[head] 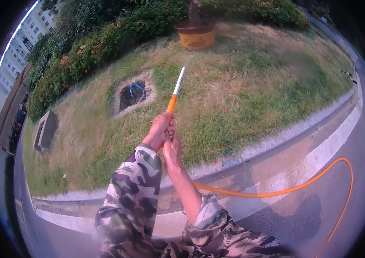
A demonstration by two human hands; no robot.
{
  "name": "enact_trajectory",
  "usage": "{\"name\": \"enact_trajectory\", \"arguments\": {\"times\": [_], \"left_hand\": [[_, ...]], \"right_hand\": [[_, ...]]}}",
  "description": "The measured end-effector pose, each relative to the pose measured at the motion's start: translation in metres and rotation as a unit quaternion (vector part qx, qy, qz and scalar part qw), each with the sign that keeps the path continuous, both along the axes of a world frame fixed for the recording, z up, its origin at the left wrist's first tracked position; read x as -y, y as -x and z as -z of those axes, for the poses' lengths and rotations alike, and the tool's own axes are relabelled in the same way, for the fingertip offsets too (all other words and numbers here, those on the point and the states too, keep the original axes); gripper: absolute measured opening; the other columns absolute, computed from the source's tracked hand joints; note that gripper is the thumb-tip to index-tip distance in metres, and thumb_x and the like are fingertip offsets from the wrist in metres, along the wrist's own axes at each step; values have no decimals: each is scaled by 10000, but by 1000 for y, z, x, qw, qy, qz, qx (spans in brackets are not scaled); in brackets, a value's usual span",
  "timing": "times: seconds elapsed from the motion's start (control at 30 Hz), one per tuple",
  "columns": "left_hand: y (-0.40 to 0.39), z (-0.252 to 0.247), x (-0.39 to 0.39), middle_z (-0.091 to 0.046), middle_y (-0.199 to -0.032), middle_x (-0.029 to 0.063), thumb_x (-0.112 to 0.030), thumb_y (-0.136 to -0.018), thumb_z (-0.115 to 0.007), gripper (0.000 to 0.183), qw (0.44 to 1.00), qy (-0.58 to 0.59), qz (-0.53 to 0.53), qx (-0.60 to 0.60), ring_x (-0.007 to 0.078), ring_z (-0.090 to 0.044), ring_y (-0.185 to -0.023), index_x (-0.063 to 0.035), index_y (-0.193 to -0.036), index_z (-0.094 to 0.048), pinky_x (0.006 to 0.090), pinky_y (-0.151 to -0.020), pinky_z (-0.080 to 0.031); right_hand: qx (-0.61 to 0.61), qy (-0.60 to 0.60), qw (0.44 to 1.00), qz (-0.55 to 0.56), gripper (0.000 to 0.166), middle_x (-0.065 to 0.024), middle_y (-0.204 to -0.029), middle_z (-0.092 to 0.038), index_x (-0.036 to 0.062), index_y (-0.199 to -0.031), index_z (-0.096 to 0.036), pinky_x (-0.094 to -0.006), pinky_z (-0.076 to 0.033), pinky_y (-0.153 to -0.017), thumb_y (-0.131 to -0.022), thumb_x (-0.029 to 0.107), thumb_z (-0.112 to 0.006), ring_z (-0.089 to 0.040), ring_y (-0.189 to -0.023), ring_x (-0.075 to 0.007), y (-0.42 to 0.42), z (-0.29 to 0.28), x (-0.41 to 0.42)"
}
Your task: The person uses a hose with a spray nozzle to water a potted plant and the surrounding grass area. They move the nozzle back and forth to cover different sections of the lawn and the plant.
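Observation:
My left hand [160,128] is closed around the orange grip of a hose nozzle [177,84], whose white metal tip points away from me over the grass. Just behind it, my right hand [172,149] grips the rear end, mostly hiding what lies between the palms. Water seems to leave the tip towards the foot of a brown and yellow flowerpot [198,38]. From under my right forearm an orange hose [259,194] runs right and loops down over the pavement.
A square pit [125,100] with a blue hose or cable [131,90] opens in the lawn [208,106]. A concrete block [45,132] stands left. Shrubs [105,42] line the back. A stone kerb [298,137] curves along the near edge beside the pavement.

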State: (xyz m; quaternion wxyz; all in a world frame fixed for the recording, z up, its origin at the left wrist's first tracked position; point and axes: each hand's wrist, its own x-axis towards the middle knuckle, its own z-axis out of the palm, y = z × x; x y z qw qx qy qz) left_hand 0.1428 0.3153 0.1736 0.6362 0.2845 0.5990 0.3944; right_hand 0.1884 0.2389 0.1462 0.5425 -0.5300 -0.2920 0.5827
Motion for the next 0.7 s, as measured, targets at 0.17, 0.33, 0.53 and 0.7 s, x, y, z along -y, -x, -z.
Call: {"name": "enact_trajectory", "arguments": {"times": [0.17,0.33,0.53,0.7], "left_hand": [[3,-1,-2,-370,-603,-30,-344,-925,-341,325,1000,-7,-6,7,69,-274,-437,-39,-921,-454,229,-397,-266],[4,1,1,-399,-609,-14,-324,-914,-363,296,1000,-8,-6,21,90,-316,-449,-48,-867,-459,253,-399,-297],[-2,-5,5,-395,-604,-14,-320,-913,-363,291,999,-8,-2,32,89,-315,-444,-49,-865,-456,254,-398,-294],[-3,-11,7,-393,-603,-17,-325,-913,-366,300,999,-28,10,25,85,-307,-438,-44,-872,-460,252,-400,-292]], "right_hand": [[27,10,1000,-7,360,-192,-923,-589,111,-1137,-461,-435,-443,-671,-883,364,-427,-577,-823,-367,6,8,-6],[13,15,1000,-14,348,-195,-920,-587,110,-1125,-460,-442,-441,-671,-884,359,-425,-572,-821,-379,3,8,-3],[15,-30,999,21,315,-192,-901,-585,100,-1071,-468,-436,-437,-663,-880,347,-424,-570,-811,-373,4,11,0],[71,-7,997,7,315,-196,-901,-584,92,-1073,-469,-439,-441,-670,-875,333,-428,-570,-818,-372,-3,-3,4]]}}
